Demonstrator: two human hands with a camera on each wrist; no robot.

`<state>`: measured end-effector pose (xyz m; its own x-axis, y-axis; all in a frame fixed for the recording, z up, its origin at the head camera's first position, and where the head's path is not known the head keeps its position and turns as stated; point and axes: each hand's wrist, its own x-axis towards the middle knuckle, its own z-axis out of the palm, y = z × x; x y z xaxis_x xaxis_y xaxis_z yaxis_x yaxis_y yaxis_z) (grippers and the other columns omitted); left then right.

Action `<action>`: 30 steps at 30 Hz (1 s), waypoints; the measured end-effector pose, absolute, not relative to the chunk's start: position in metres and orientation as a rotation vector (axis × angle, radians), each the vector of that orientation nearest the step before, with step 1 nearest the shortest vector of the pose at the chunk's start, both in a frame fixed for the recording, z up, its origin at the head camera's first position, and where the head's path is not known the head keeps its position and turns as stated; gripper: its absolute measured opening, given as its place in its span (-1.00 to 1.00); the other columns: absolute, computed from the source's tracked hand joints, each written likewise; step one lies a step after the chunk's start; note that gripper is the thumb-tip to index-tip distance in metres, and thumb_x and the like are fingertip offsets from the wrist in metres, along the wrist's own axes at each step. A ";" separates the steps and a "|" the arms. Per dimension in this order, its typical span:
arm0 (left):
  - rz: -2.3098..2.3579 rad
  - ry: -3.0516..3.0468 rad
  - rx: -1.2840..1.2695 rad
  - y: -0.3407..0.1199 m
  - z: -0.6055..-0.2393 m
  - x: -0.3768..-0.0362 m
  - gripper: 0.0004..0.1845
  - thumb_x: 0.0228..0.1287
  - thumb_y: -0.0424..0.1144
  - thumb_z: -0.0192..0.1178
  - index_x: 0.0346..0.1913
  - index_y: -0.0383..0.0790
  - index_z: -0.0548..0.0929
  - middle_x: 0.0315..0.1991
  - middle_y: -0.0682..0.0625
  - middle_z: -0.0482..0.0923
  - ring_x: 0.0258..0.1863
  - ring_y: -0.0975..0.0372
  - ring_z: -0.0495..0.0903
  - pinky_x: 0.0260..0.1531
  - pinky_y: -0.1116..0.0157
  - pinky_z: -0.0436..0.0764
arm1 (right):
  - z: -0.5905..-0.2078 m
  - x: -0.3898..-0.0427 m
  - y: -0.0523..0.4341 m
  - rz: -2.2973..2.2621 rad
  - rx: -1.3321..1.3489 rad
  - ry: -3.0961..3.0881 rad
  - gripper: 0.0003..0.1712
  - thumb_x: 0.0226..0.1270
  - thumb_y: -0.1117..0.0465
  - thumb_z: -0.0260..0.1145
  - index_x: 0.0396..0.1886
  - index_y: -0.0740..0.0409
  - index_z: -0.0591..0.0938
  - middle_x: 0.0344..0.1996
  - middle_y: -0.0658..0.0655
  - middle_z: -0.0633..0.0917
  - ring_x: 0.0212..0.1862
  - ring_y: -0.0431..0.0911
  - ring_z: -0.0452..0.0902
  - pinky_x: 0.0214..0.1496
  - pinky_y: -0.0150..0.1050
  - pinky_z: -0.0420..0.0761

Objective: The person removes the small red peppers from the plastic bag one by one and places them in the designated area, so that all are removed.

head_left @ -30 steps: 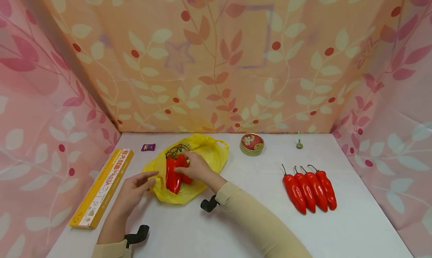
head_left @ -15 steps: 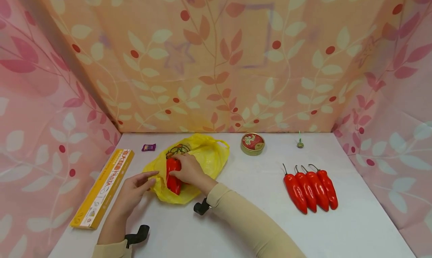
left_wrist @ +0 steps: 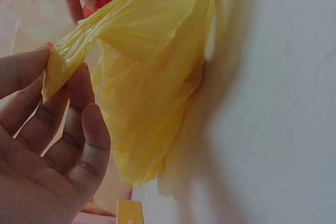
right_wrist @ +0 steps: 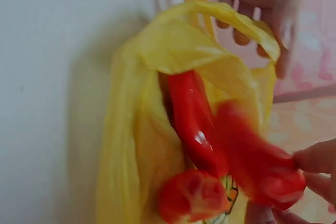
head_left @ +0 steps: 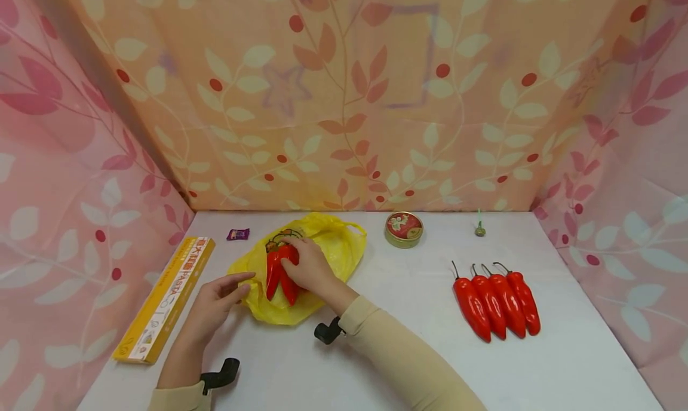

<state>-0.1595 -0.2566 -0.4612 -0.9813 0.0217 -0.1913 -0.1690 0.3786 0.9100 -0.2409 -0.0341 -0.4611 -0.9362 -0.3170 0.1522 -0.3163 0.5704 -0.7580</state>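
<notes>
Red peppers [head_left: 280, 272] lie in the yellow bag [head_left: 328, 250] left of centre on the table [head_left: 408, 315], and from the head view we see our right hand [head_left: 309, 267] curl round them. Left wrist: our left hand [left_wrist: 42, 145] pinches the bag's edge between thumb and fingers. Right wrist: fingertips [right_wrist: 315, 161] grip one pepper inside the bag's open mouth.

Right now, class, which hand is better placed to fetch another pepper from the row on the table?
Probably the right hand: the row of peppers lies on its side, while the left hand pinches the yellow bag open.
</notes>
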 end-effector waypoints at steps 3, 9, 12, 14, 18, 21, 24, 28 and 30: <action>1.656 2.447 -0.153 -0.254 -0.463 -0.161 -0.53 0.47 -0.01 0.19 0.35 -0.08 0.56 0.37 -0.13 0.41 0.22 0.05 0.36 0.03 0.42 0.62 | -0.458 -0.242 -0.022 -1.484 -0.565 2.727 -0.50 0.45 0.13 0.25 0.37 -0.07 0.54 0.21 0.07 0.63 0.06 -0.06 0.58 -0.05 -0.28 0.71; 1.637 2.458 -0.165 -0.252 -0.463 -0.162 -0.53 0.48 -0.02 0.18 0.36 -0.08 0.56 0.39 -0.14 0.40 0.18 0.05 0.40 0.04 0.37 0.63 | -0.455 -0.236 0.001 -1.506 -0.575 2.683 -0.50 0.57 0.15 0.11 0.45 0.02 0.45 0.26 0.12 0.61 0.06 -0.04 0.60 0.03 -0.26 0.69; 1.617 2.473 -0.167 -0.252 -0.463 -0.161 -0.53 0.49 -0.01 0.17 0.36 -0.07 0.56 0.38 -0.14 0.42 0.15 0.06 0.44 0.05 0.34 0.64 | -0.458 -0.230 0.011 -1.418 -0.609 2.674 -0.47 0.60 0.19 0.07 0.50 0.04 0.37 0.33 0.14 0.55 0.24 -0.01 0.54 0.24 -0.15 0.60; 1.609 2.478 -0.171 -0.253 -0.463 -0.162 -0.53 0.48 0.00 0.17 0.36 -0.06 0.56 0.38 -0.13 0.42 0.14 0.06 0.45 0.05 0.33 0.64 | -0.462 -0.226 0.016 -1.368 -0.627 2.684 -0.47 0.59 0.24 0.07 0.50 0.06 0.37 0.32 0.15 0.55 0.31 0.00 0.50 0.32 -0.12 0.54; 1.597 2.483 -0.157 -0.253 -0.464 -0.162 -0.51 0.48 0.03 0.16 0.37 -0.05 0.55 0.38 -0.14 0.42 0.16 0.06 0.44 0.06 0.33 0.64 | -0.469 -0.222 0.026 -1.331 -0.638 2.732 -0.51 0.54 0.33 0.10 0.41 0.09 0.48 0.17 0.17 0.63 0.17 0.02 0.56 0.23 -0.13 0.60; 1.593 2.478 -0.160 -0.253 -0.465 -0.162 -0.51 0.49 0.02 0.16 0.37 -0.06 0.54 0.38 -0.14 0.42 0.16 0.06 0.43 0.05 0.34 0.64 | -0.475 -0.221 0.030 -1.364 -0.604 2.707 -0.56 0.53 0.29 0.13 0.35 0.10 0.54 0.12 0.18 0.64 0.05 -0.01 0.58 0.05 -0.22 0.68; 1.595 2.477 -0.159 -0.253 -0.465 -0.162 -0.52 0.49 0.00 0.16 0.37 -0.07 0.54 0.37 -0.15 0.42 0.15 0.06 0.43 0.03 0.35 0.63 | -0.480 -0.220 0.026 -1.338 -0.544 2.692 -0.53 0.53 0.10 0.20 0.35 0.11 0.54 0.14 0.21 0.62 0.07 -0.01 0.56 0.07 -0.19 0.68; 1.602 2.482 -0.144 -0.254 -0.467 -0.162 -0.53 0.49 -0.01 0.16 0.36 -0.07 0.56 0.36 -0.14 0.44 0.13 0.05 0.43 0.03 0.36 0.64 | -0.484 -0.215 0.019 -1.214 -0.448 2.703 -0.33 0.38 -0.12 0.36 0.39 0.02 0.49 0.15 0.19 0.60 0.10 0.00 0.52 0.07 -0.14 0.68; 1.603 2.484 -0.139 -0.254 -0.468 -0.163 -0.54 0.49 -0.01 0.16 0.35 -0.07 0.56 0.35 -0.14 0.45 0.12 0.06 0.44 0.02 0.36 0.64 | -0.484 -0.212 0.017 -1.207 -0.428 2.687 -0.28 0.30 -0.11 0.44 0.39 0.02 0.49 0.15 0.18 0.59 0.09 -0.01 0.51 0.00 -0.17 0.70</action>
<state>-0.1628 -0.2540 -0.4678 -0.9792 0.0197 -0.2022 -0.1761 0.4136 0.8933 -0.2122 0.0174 -0.4838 -0.9453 -0.3247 -0.0323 -0.1915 0.6321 -0.7508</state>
